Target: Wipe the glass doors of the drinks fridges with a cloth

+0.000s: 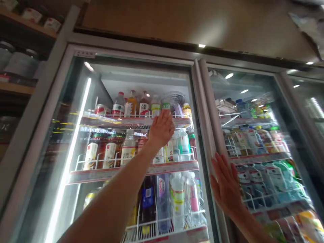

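Note:
My left hand (162, 128) is stretched up against the glass door (141, 76) of a drinks fridge, in front of the upper shelf. Its fingers point upward and look laid on the glass, with a reflection beside them; nothing shows in them. Behind it, a green-capped bottle (165, 106) stands on the top shelf. My right hand (226, 187) lies with fingers apart against the grey door frame (211, 135) between two glass doors. Both palms are turned away from me, so whatever lies beneath them is hidden.
Bottled drinks stand on wire-fronted shelves (134, 172) behind the glass. A second door (253, 82) to the right shows more bottles. A bright light strip (73, 152) runs down the left side. Wooden shelves (17, 88) with jars stand at far left.

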{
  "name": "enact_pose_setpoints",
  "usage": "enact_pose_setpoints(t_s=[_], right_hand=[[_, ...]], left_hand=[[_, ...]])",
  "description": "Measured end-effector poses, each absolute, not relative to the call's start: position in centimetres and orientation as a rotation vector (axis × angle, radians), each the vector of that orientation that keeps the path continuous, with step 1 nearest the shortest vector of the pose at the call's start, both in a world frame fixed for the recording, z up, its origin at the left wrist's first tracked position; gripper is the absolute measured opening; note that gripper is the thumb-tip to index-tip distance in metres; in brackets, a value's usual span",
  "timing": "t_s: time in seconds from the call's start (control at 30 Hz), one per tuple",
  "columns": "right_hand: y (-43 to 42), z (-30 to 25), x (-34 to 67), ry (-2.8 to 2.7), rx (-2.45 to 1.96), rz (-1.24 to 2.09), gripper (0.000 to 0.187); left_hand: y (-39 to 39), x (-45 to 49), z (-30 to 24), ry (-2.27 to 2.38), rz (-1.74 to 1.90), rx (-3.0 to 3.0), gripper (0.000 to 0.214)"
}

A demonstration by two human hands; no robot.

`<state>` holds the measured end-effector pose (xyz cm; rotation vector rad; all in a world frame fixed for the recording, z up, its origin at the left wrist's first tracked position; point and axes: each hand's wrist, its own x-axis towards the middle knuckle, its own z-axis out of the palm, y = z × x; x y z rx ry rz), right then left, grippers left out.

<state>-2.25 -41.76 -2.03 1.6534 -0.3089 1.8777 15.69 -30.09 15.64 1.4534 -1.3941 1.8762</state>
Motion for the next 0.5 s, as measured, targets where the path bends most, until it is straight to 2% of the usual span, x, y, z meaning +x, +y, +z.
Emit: enact_pose_setpoints(t_s=[0.17,0.3,0.4,0.5], right_hand=[[-39.5,2.6,-0.1,-0.096,1.732,1.971,0.061],[-36.9,9.0,4.9,0.121,1.934,2.111,0.054],[-35.6,12.1,8.8,-0.004,1.993,2.159,0.054],[-35.9,12.9,10.0,-0.143,1.98,2.039,0.053]], left_hand=[[-29.7,15.8,14.3,-1.734,1.959,1.32,0.053],[-29.7,16.5,14.1,-1.521,1.849,1.43,0.076],[-25.9,18.9,15.5,-1.541,1.836,1.534,0.088],[-19.4,22.5,17.3,-1.483,1.856,1.486,0.084]])
